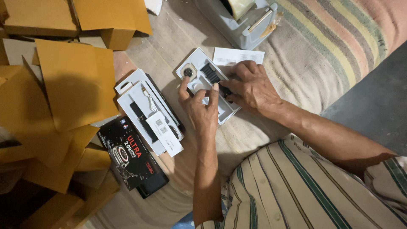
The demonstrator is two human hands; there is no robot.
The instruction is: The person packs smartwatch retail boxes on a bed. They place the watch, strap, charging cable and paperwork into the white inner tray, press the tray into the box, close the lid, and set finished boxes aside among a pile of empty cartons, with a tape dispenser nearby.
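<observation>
Head view | white tray (pixel 227 111), watch (pixel 188 72) seated | left hand (pixel 202 111) open, fingertips on tray | right hand (pixel 250 87) pinching black strap (pixel 224 90) | risk: tray may tip, watch may slip out.

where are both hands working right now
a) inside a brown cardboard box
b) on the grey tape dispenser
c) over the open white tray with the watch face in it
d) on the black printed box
c: the left hand and right hand both rest on the white tray, whose watch face sits in its far corner.
</observation>
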